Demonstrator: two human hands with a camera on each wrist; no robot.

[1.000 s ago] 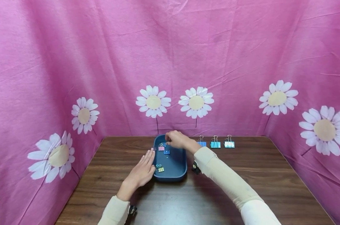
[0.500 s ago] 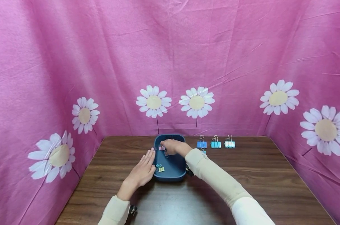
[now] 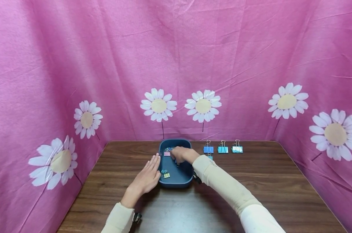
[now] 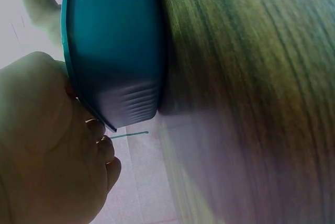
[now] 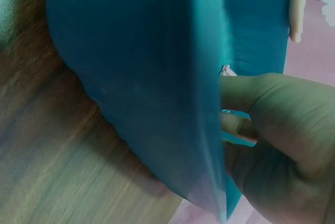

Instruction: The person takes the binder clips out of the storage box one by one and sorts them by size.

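A dark blue tray (image 3: 176, 185) stands on the table with small binder clips inside. My left hand (image 3: 144, 174), fingers straight, rests against its left rim; the left wrist view shows the left hand (image 4: 52, 140) beside the tray's outer wall. My right hand (image 3: 183, 154) reaches down inside, pinching a small blue binder clip (image 3: 176, 161), mostly hidden under the fingers. In the right wrist view the tray wall hides the fingertips of the right hand (image 5: 282, 130). A pink binder clip (image 3: 167, 154) lies left of that hand, and a yellow binder clip (image 3: 166, 175) lies nearer the front.
Right of the tray, a blue binder clip (image 3: 208, 149), a turquoise one and a pale shiny binder clip (image 3: 237, 149) stand in a row. A smaller light blue binder clip (image 3: 210, 158) sits before the first. Pink cloth (image 3: 240, 64) hangs behind the wooden table (image 3: 176, 210).
My right hand has come from the tray's far end toward its middle, taken hold of the small blue binder clip, and shifted it slightly right. The left hand has stayed put.
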